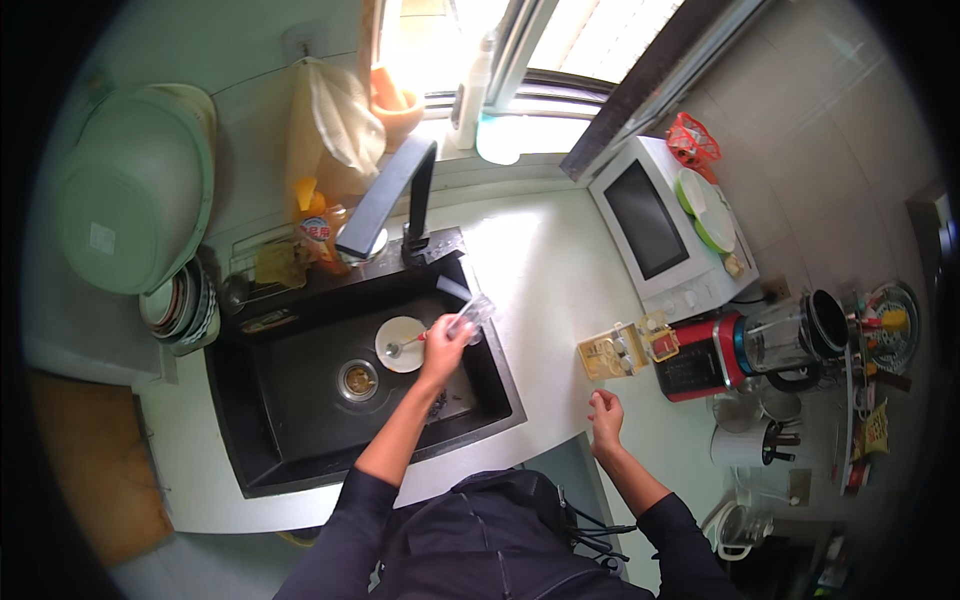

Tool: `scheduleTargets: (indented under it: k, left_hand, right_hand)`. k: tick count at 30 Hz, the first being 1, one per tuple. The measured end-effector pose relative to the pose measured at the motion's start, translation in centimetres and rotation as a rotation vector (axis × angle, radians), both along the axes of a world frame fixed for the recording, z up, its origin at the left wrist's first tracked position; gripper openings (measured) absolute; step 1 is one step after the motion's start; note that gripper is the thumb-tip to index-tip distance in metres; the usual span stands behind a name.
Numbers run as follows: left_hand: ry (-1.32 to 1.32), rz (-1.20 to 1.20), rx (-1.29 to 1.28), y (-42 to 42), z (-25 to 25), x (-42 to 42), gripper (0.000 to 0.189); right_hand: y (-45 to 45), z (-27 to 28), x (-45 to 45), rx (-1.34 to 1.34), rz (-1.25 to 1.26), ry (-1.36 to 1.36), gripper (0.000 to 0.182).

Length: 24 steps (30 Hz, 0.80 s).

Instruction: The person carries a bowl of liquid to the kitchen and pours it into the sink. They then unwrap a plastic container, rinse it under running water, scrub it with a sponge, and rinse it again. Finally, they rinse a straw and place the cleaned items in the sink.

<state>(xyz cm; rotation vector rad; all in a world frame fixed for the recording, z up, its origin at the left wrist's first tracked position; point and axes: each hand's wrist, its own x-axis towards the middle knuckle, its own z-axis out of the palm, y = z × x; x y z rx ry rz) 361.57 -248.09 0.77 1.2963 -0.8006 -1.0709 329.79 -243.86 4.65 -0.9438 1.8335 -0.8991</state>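
Observation:
Above the right side of the black sink (300, 420), my left hand (444, 351) grips a small clear plastic container (477, 309). A white plate (400, 330) lies in the sink below that hand. Over the plate reaches a spoon (409, 343) with a red part on its handle; I cannot tell whether my left hand holds it too. My right hand (607, 421) hovers over the counter with its fingers curled, and nothing shows in it. Just beyond its fingertips stands a yellowish clear plastic box (606, 355) with its lid flipped back and small items inside.
A black faucet (390, 195) arches over the sink's back edge, near an orange soap bottle (321, 238). To the right stand a white microwave (705, 270), a red blender (694, 356) and a knife holder (739, 444). Stacked bowls (176, 304) and a large green basin (135, 195) sit left.

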Motion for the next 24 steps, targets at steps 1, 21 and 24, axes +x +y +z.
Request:
scheduleTargets:
  k: [1, 21, 24]
  left_hand:
    - [0.21, 0.019, 0.094, 2.1, 1.9, 1.5, 0.018]
    - [0.861, 0.306, 0.243, 5.5, -5.0, 11.1, 0.019]
    - [0.878, 0.266, 0.197, 4.9, -4.9, 10.7, 0.018]
  right_hand:
    - [0.0, 0.5, 0.5, -0.034, 0.041, -0.008, 0.027]
    - [-16.8, -5.0, 32.3, -0.024, 0.019, -0.876, 0.044]
    - [-16.5, -4.4, 32.2, -0.048, 0.014, -0.877, 0.048]
